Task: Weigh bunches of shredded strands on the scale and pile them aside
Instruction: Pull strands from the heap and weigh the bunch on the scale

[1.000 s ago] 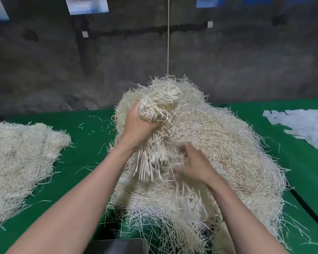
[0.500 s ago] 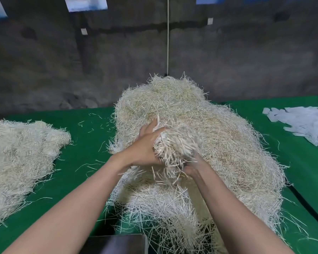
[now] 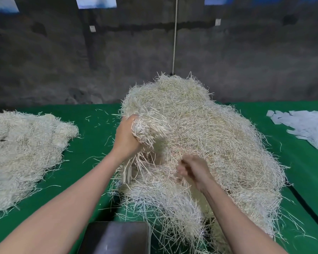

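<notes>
1. Since half a second before, the left hand [image 3: 127,136] had drawn the bunch [image 3: 147,129] up and toward ten o'clock. It had left the right hand [image 3: 193,167], which had been cupped close beneath it, so the two hands were now apart.
2. The left hand's fingers were curled round the bunch's upper end, and the loose tails hung down past the wrist. It was probably held high so that the tails would pull clear of the tangle below.
3. The right hand lay at five o'clock of the left, low on the near slope of the heap [image 3: 218,136], and was blurred. Its fingers looked curled, but it could not be told whether they pinched strands or nothing. It may have been combing off stragglers.
4. The bunch touched the heap's ten-o'clock flank and was not yet free of it.
5. The scale [image 3: 116,237] sat at six o'clock, at the bottom edge just beside the heap's foot. None of the bunch was on it yet, so weighing was still to come. Its place near the body would make the carry short.
6. The pile [image 3: 26,153] lay at nine o'clock on the green cloth [image 3: 95,136], well apart from the heap, likely to keep weighed strands from mixing back. White scraps [image 3: 305,129] lay at three o'clock.
</notes>
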Demonstrator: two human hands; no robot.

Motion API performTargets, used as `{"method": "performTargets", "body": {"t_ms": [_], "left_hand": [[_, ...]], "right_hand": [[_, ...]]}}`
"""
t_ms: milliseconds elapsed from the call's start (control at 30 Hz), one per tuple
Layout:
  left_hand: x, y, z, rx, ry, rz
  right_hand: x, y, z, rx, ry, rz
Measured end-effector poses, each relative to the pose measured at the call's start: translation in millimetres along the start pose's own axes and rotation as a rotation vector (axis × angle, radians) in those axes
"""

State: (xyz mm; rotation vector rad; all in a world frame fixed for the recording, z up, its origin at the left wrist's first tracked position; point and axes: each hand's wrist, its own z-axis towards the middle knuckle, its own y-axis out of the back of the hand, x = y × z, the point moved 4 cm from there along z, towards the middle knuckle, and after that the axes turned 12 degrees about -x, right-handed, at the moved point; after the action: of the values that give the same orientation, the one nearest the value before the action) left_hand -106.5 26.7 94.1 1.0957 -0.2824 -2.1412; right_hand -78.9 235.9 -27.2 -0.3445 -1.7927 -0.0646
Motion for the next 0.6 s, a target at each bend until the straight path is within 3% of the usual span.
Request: {"method": "performTargets", "body": {"t_ms": [33, 100, 200, 267, 367, 433, 467, 533, 600], "left_hand": [[-1, 1, -4, 0.039, -0.009, 0.030], [-6, 4, -12, 0.138, -0.029, 0.108], [-26, 20, -24, 0.194, -0.187, 0.142], [-34, 37, -28, 0.165, -0.298, 0.111], [-27, 65, -25, 0.078, -0.317, 0.104], [-23, 82, -23, -0.026, -0.316, 0.135], [-22, 89, -22, -0.053, -0.331, 0.179], [-18, 99, -23, -0.061, -0.370, 0.272], [-11, 110, -25, -0.072, -0.361, 0.337]], "right_hand": [[20, -6, -2, -0.010, 0.104, 0.095], [67, -28, -16, 0.138, 0.283, 0.183], [93, -66, -46, 0.353, 0.392, -0.048], [83, -82, -64, 0.450, 0.234, -0.103], [60, -108, -76, 0.638, -0.003, 0.226], [44, -126, -81, 0.783, -0.137, 0.289], [34, -133, -81, 0.817, -0.140, 0.196], [7, -134, -75, 0.715, 0.043, -0.255], [-14, -117, -56, 0.357, 0.267, -0.699]]}}
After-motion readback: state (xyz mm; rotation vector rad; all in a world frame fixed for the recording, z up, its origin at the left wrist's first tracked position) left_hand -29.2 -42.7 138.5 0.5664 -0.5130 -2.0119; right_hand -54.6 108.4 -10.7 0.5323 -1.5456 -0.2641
